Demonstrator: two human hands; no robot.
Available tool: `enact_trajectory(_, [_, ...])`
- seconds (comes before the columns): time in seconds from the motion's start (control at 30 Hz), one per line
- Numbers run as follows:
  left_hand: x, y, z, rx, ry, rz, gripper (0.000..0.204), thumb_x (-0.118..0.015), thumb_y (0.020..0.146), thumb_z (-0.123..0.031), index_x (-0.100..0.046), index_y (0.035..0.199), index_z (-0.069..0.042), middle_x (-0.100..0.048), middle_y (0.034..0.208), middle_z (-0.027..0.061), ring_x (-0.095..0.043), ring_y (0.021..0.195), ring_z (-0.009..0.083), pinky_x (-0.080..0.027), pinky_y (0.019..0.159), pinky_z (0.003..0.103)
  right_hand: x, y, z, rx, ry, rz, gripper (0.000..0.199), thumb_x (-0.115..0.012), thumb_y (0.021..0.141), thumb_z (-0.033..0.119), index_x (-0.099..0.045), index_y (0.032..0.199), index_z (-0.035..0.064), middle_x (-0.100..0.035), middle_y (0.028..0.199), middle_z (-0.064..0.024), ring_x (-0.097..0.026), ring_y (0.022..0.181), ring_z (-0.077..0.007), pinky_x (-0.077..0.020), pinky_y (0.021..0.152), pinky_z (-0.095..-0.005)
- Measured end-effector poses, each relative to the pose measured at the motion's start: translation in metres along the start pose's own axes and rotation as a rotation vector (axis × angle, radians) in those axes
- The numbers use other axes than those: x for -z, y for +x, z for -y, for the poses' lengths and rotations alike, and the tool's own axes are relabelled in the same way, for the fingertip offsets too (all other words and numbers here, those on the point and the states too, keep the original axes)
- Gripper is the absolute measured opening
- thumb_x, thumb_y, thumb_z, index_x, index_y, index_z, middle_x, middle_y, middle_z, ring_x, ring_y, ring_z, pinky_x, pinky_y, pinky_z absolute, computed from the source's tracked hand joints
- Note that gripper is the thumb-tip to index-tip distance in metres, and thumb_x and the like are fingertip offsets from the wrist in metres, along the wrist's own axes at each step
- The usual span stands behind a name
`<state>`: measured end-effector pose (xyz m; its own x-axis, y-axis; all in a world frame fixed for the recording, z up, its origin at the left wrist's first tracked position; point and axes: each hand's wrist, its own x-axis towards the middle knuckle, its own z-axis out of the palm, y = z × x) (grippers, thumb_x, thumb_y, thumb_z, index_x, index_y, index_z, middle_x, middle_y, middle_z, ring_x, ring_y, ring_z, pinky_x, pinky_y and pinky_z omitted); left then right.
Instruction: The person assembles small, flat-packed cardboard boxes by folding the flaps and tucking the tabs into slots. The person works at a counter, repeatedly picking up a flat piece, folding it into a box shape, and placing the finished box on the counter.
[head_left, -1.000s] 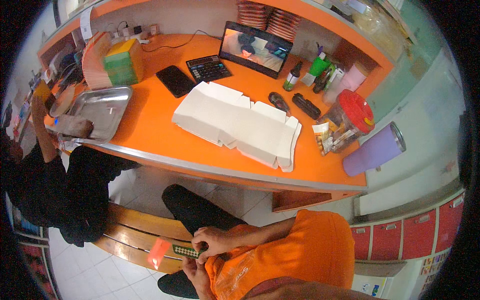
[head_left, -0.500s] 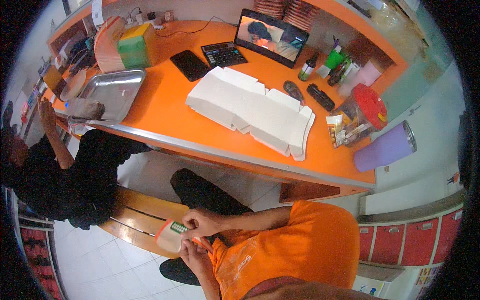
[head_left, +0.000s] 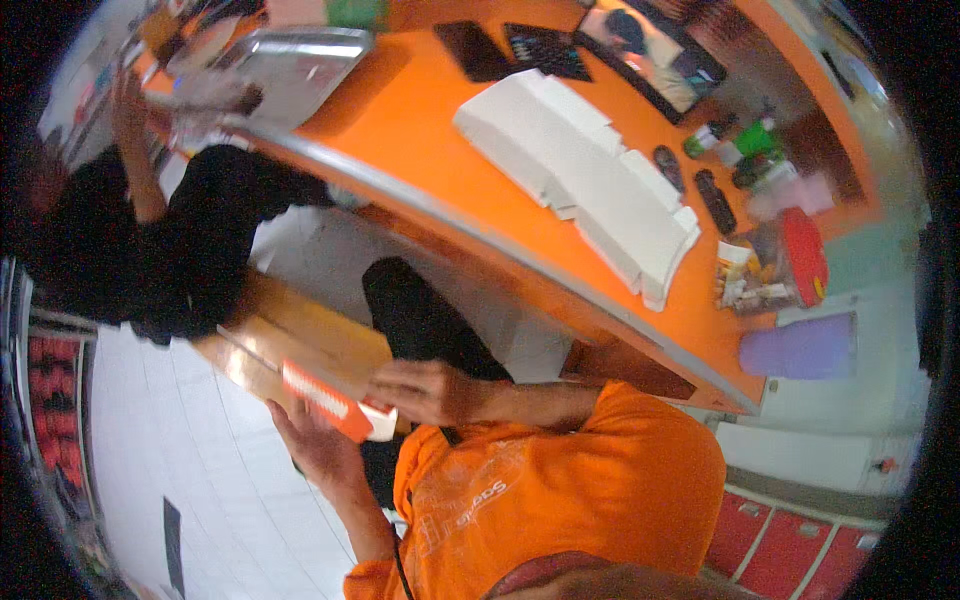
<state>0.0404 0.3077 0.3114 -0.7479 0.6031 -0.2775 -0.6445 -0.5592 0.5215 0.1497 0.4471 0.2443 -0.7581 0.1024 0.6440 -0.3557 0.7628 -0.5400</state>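
Note:
A small orange and white carton (head_left: 325, 402) is between my hands, over the wooden bench. My left hand (head_left: 322, 448) holds it from the near side, thumb along its edge. My right hand (head_left: 425, 390) has its fingers bent at the carton's white end, which looks like an open flap. Motion blurs these fingers, but they appear to grip that end. On the orange desk lies a stack of flat white cardboard pieces (head_left: 575, 170) with notched edges, out of reach of both hands.
The wooden bench (head_left: 290, 320) runs beside my legs. A person in black (head_left: 110, 240) sits at the left, one hand raised near a metal tray (head_left: 310, 75). The orange desk (head_left: 410, 130) also carries a calculator (head_left: 547, 50), a red-lidded jar (head_left: 803, 255) and a purple tumbler (head_left: 800, 347).
My view has swung, shifting the desk up and right. The carton has turned to show its long orange and white side. My left hand has opened wider around it; my right hand has moved to its end.

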Motion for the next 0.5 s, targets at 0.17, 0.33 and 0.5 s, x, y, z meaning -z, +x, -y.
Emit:
enact_trajectory(0.17, [-0.002, -0.005, 0.016, -0.320, 0.908, -0.051, 0.043, -0.072, 0.088, -0.010, -0.054, 0.125, 0.001, -0.060, 0.122, 0.0096, -0.060, 0.102, 0.0161, -0.050, 0.091, 0.030, 0.031, 0.033, 0.010, -0.066, -0.064, 0.053, 0.037, -0.069, 0.076, 0.002, -0.067, 0.112, -0.0021, -0.066, 0.102, -0.0153, -0.067, 0.099, -0.0293, -0.0567, 0.078, -0.0358])
enact_trajectory(0.33, [0.008, 0.001, 0.021, -0.307, 0.700, -0.116, 0.013, -0.063, 0.097, -0.011, -0.061, 0.104, 0.000, -0.067, 0.094, 0.0067, -0.061, 0.084, 0.0117, -0.049, 0.078, 0.025, 0.032, 0.035, 0.005, -0.058, 0.025, -0.008, 0.035, -0.065, 0.079, 0.003, -0.066, 0.114, 0.0005, -0.068, 0.100, -0.0128, -0.068, 0.088, -0.0285, -0.0571, 0.075, -0.0381])
enact_trajectory(0.5, [0.013, 0.001, 0.022, -0.321, 0.759, -0.090, 0.018, -0.058, 0.100, -0.018, -0.062, 0.103, 0.000, -0.068, 0.094, 0.0076, -0.062, 0.085, 0.0124, -0.049, 0.077, 0.026, 0.025, 0.046, 0.006, -0.293, 0.108, -0.066, 0.021, -0.067, 0.083, 0.003, -0.067, 0.104, -0.0004, -0.067, 0.096, -0.0164, -0.066, 0.086, -0.0331, -0.0537, 0.076, -0.0408])
